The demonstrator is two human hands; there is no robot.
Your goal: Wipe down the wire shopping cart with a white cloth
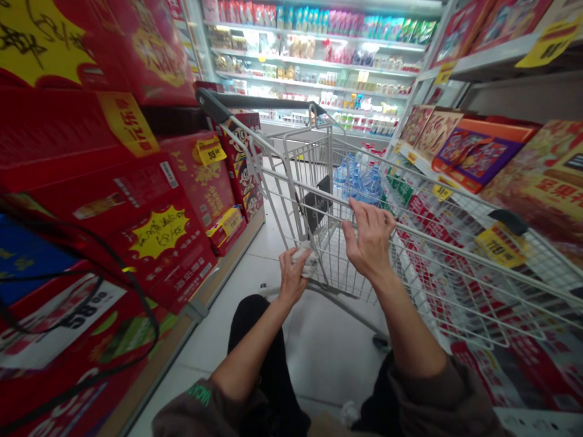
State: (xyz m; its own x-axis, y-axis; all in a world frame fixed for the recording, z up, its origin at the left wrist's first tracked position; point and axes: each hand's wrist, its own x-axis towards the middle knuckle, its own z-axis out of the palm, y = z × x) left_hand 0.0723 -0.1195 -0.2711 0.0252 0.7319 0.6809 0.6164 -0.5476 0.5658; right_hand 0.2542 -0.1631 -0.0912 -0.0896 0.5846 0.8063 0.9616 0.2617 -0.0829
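A metal shopping cart (455,249) stands side-on in the aisle, its dark handle (259,102) at the upper left. My left hand (293,276) is closed round a crumpled whitish cloth (306,258), pressed against the cart's lower frame near the rear corner. My right hand (370,237) lies over the basket's upper side rail, its fingers curled on the wire. A dark panel (317,203) on the cart is just left of my right hand.
Red boxes (177,249) are stacked on the left, with a black cable (150,340) in front. Shelves with boxed goods (483,152) line the right. Bottled water (359,179) stands behind the cart, and a lit chiller (310,54) is at the back.
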